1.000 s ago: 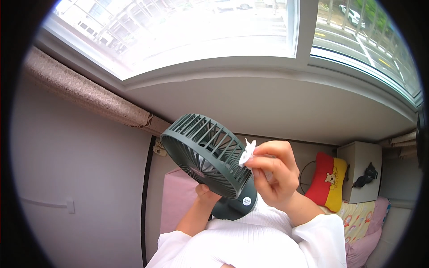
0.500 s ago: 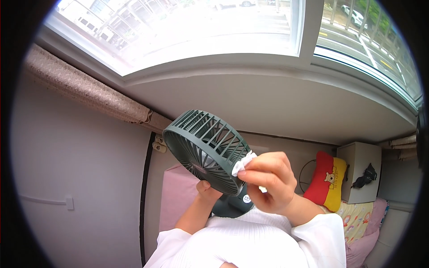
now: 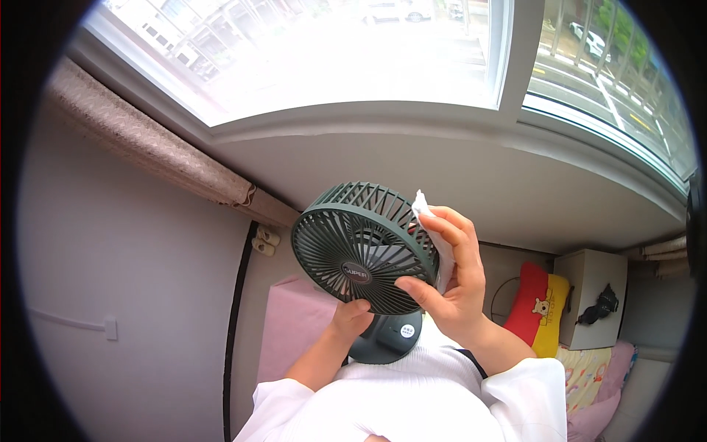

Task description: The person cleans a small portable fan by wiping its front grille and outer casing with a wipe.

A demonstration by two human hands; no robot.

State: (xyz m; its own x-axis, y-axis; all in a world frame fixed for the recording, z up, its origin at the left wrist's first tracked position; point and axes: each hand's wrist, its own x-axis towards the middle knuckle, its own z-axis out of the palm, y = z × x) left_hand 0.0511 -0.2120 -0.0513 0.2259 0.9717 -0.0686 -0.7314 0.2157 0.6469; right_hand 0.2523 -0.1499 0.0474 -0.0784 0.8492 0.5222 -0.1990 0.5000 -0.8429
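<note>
A small dark green desk fan point(image 3: 350, 239) is held up in front of my chest, its round grille tilted toward me and its base point(image 3: 387, 342) lower down by my white top. My left hand point(image 3: 352, 321) is closed on the fan below the grille, with the thumb at the grille's lower edge; its other fingers are hidden. Against the right side of the cage my right hand point(image 3: 460, 283) presses a white tissue point(image 3: 444, 259), fingers bent along the outer rim and thumb across the front grille. Part of the tissue sticks up above the fingertips.
Windows point(image 3: 309, 66) span the far side above a pale wall. A rolled beige curtain point(image 3: 162, 144) hangs at left. To the right are a red and yellow cushion point(image 3: 529, 302), a small cabinet point(image 3: 582, 324) with a black item on top, and patterned bedding point(image 3: 585, 376). A pink surface point(image 3: 291, 317) lies behind my left arm.
The fan has turned so its front grille faces me more. My right hand has gone from pinching the tissue at the rim to spreading it along the cage's side, thumb on the front.
</note>
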